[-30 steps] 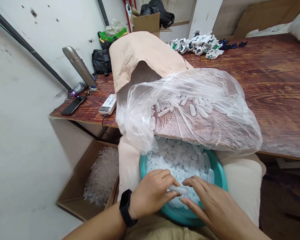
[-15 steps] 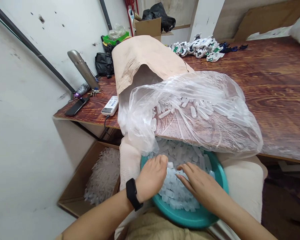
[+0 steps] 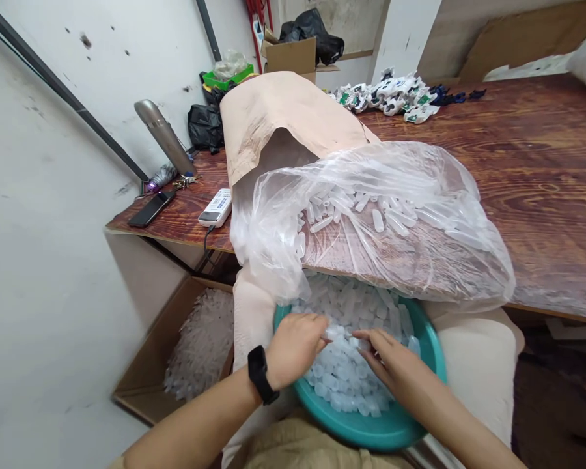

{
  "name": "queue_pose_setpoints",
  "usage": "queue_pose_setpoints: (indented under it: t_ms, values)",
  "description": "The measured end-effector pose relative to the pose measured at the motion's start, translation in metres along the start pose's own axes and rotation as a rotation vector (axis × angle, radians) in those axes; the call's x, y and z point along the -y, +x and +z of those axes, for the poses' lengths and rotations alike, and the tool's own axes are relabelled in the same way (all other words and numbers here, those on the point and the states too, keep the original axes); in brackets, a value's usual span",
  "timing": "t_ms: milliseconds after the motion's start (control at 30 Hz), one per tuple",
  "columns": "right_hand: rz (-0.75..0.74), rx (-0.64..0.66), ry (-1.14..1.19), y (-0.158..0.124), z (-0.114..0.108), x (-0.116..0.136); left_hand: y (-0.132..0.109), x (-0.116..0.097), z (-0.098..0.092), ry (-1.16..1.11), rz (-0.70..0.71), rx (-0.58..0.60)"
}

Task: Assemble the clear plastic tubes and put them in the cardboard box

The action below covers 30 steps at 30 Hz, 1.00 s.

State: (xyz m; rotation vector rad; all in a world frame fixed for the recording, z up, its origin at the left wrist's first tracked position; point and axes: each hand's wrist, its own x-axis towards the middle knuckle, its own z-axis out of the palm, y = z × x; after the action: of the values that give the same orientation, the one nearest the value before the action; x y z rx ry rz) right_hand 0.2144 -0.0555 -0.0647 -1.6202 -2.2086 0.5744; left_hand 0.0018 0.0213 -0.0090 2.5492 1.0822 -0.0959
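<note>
A teal basin (image 3: 400, 426) rests on my lap, heaped with several small clear plastic tubes (image 3: 351, 312). My left hand (image 3: 293, 348), with a black watch (image 3: 261, 374) on its wrist, lies on the pile with its fingers curled onto the tubes. Beside it, my right hand (image 3: 393, 365) has its fingertips pinched into the same heap. The two hands almost touch in the middle of the basin. What each finger pinch holds is hidden among the tubes.
A clear plastic bag (image 3: 381, 221) of more tubes spills out of a brown paper sack (image 3: 278, 117) over the edge of the wooden table (image 3: 542, 163). A cardboard box (image 3: 151, 352) with tubes stands on the floor at left. A phone (image 3: 149, 208), a power bank (image 3: 215, 207) and a metal flask (image 3: 163, 135) lie at the table's left end.
Both hands moved forward from the basin's near rim into the middle of the pile, dropped the single tube they held between them, and now pinch into the heap.
</note>
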Motion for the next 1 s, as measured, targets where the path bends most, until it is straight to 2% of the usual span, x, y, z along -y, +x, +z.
queue_pose_setpoints:
  t_ms: [167, 333, 500, 633, 800, 900, 1000]
  values:
    - [-0.082, -0.039, 0.192, -0.004, -0.015, 0.011, -0.021, -0.006, -0.001, -0.261, 0.121, -0.061]
    - [-0.151, -0.092, 0.244, -0.009, -0.027, 0.029, -0.028, -0.007, 0.001, -0.243, 0.156, -0.086]
    - [-0.176, -0.114, 0.235, -0.015, -0.031, 0.035, -0.03, -0.006, 0.002, -0.26, 0.176, -0.093]
    - [-0.102, -0.135, 0.241, -0.019, -0.032, 0.038, -0.031, -0.007, 0.003, -0.21, 0.2, -0.133]
    - [0.096, -0.123, 0.382, -0.022, -0.028, 0.04, -0.032, -0.01, 0.005, -0.131, 0.218, -0.161]
    - [0.209, -0.076, 0.49, -0.024, -0.023, 0.04, -0.032, -0.012, 0.007, -0.221, 0.204, -0.147]
    - [0.185, -0.078, 0.452, -0.03, -0.017, 0.038, -0.032, -0.012, 0.008, -0.342, 0.168, -0.117]
